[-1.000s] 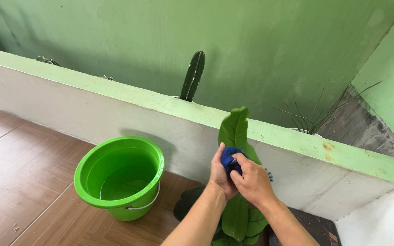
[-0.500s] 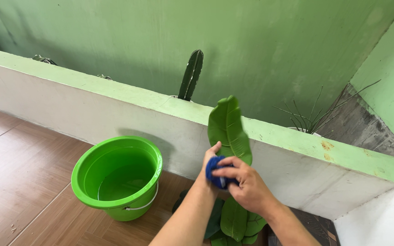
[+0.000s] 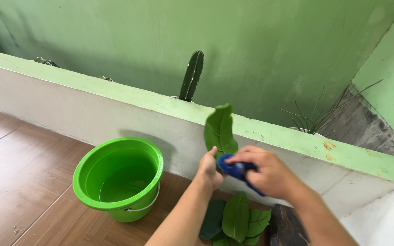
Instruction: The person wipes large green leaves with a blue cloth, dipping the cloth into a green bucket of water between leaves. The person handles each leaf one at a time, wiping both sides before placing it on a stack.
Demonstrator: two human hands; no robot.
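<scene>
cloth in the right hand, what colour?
Dark blue cloth, gripped in the right hand; the head view shows it.

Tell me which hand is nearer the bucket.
Left. The left hand is just right of the bucket, under the upright leaf. The right hand sits farther right, its grip closed on the blue cloth against the leaf.

Wiping a plant leaf [image 3: 220, 130] with a blue cloth [image 3: 238, 171].
My left hand [image 3: 209, 169] props the leaf; my right hand [image 3: 270, 173] grips the cloth; green water bucket [image 3: 119, 177] nearby.
</scene>
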